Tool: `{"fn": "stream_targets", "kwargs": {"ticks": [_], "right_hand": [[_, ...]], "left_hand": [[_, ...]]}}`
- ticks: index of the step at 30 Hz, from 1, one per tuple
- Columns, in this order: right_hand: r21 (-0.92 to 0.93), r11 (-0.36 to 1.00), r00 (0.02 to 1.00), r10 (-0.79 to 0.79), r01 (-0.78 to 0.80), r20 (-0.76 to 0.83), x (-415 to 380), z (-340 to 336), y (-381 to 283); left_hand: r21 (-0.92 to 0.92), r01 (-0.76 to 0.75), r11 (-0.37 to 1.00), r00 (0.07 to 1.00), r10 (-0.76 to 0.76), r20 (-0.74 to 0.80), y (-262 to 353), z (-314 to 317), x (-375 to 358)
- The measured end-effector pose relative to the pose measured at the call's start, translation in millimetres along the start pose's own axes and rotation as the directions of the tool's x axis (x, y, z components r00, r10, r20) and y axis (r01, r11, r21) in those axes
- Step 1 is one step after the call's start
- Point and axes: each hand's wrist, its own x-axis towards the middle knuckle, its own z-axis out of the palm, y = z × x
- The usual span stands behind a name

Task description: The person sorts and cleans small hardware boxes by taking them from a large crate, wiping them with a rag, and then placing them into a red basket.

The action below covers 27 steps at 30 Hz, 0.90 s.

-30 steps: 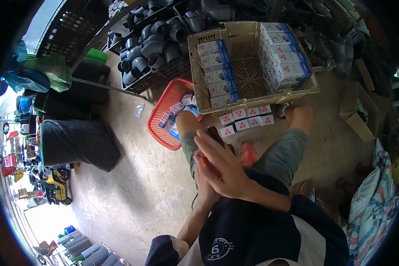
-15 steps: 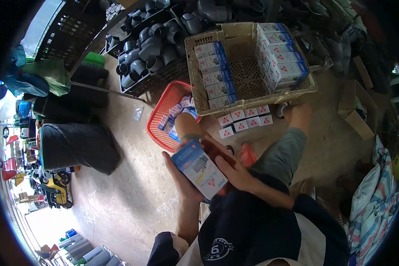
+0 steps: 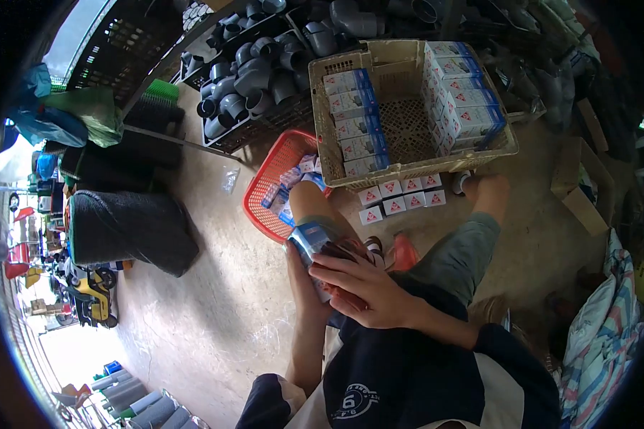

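A blue and white box (image 3: 308,238) is held above my lap. Its near side is wrapped by my left hand (image 3: 305,280), with the thumb along the edge. Bent over the box's face is my right hand (image 3: 361,284), its fingers partly blurred, and what it grips, if anything, is hidden. Ahead, a beige crate (image 3: 416,173) holds stacks of similar boxes along its left and right sides. Small white boxes (image 3: 394,206) stand in rows on the floor by the crate. A red basket (image 3: 256,187) beside my knee contains more blue and white packs.
Black crates of grey pipe fittings (image 3: 254,79) stand at the back left. A dark mesh roll (image 3: 129,229) is on the left. An open cardboard box (image 3: 583,204) and a striped sheet (image 3: 605,329) lie to the right.
My right hand has moved from the box's side to over its face. The box has tilted and is now largely covered. The view has shifted slightly, so the surroundings appear further right.
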Motion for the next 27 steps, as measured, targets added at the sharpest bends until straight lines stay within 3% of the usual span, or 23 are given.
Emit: {"fn": "stream_targets", "kwargs": {"ticks": [1,2,4,5,7,8,10,11,13,14,15,16,18,19,22,24,25,27], "right_hand": [[-0.009,0.999,0.998,-0.049,0.049,0.026,3.4,-2.6,5.7],[-0.019,0.995,0.994,-0.101,0.102,0.049,9.5,-6.6,11.1],[0.087,0.996,0.999,-0.001,0.006,-0.050,22.4,-15.6,14.9],[0.149,0.988,0.993,0.061,-0.046,-0.099,28.1,-17.6,14.9],[0.268,0.955,0.968,0.176,-0.124,-0.179,32.8,-13.0,11.6],[0.273,0.956,0.972,0.158,-0.107,-0.174,25.8,-5.8,11.0],[0.283,0.956,0.979,0.126,-0.077,-0.160,11.3,8.9,9.9],[0.213,0.976,0.995,0.059,-0.041,-0.081,4.6,3.5,3.9],[0.130,0.991,0.995,-0.026,0.039,-0.100,6.7,-2.3,8.8],[0.086,0.993,0.991,-0.069,0.079,-0.112,9.8,-6.6,12.5],[0.082,0.995,0.992,-0.038,0.049,-0.121,13.8,-15.9,13.7],[0.221,0.975,0.985,0.038,0.000,-0.167,18.8,-18.8,16.9],[0.489,0.870,0.951,0.202,-0.066,-0.232,28.5,-19.4,19.9],[0.707,0.700,0.926,0.323,-0.096,-0.195,33.1,-22.2,14.5],[0.965,0.261,0.845,0.521,-0.026,-0.119,33.6,-25.6,25.3],[0.933,0.355,0.826,0.541,-0.052,-0.160,30.0,-28.4,26.8],[0.904,0.423,0.824,0.533,-0.060,-0.194,27.2,-27.7,31.1],[0.798,0.591,0.835,0.495,-0.121,-0.240,22.3,-24.7,32.5]], "left_hand": [[-0.021,-0.016,1.000,0.997,0.017,0.076,-8.3,-11.4,4.0],[0.108,-0.102,0.989,0.995,0.100,0.027,-16.2,-7.6,-1.7],[0.371,-0.236,0.898,0.961,0.271,-0.046,-32.9,2.2,-16.0],[0.235,-0.161,0.959,0.978,0.187,-0.096,-32.1,3.0,-15.0],[0.353,-0.238,0.905,0.964,0.266,-0.031,-24.4,-11.1,-4.0],[0.405,-0.278,0.871,0.953,0.302,0.005,-20.7,-16.0,1.2],[0.291,-0.391,0.873,0.915,0.402,0.024,-3.5,-3.4,11.3],[0.203,-0.332,0.921,0.942,0.336,0.015,4.7,-13.3,18.1],[0.119,-0.207,0.971,0.977,0.199,0.074,9.3,-5.5,18.4],[0.265,-0.280,0.923,0.960,0.278,0.048,-1.0,12.6,11.1],[0.271,-0.284,0.920,0.959,0.270,0.091,-6.6,23.0,4.8],[0.275,-0.289,0.917,0.956,0.262,0.133,-10.3,25.8,-0.3],[0.372,-0.308,0.875,0.947,0.244,0.210,-17.5,5.9,1.5],[0.394,-0.308,0.866,0.947,0.238,0.217,-21.3,7.5,1.5],[0.533,-0.322,0.783,0.943,0.211,0.259,-23.7,8.1,8.4],[0.708,-0.307,0.636,0.951,0.183,0.248,-17.6,10.8,12.3],[0.685,-0.345,0.642,0.938,0.218,0.268,-23.6,6.9,16.1],[0.453,-0.245,0.857,0.958,0.141,0.251,-32.6,6.6,6.5]]}}
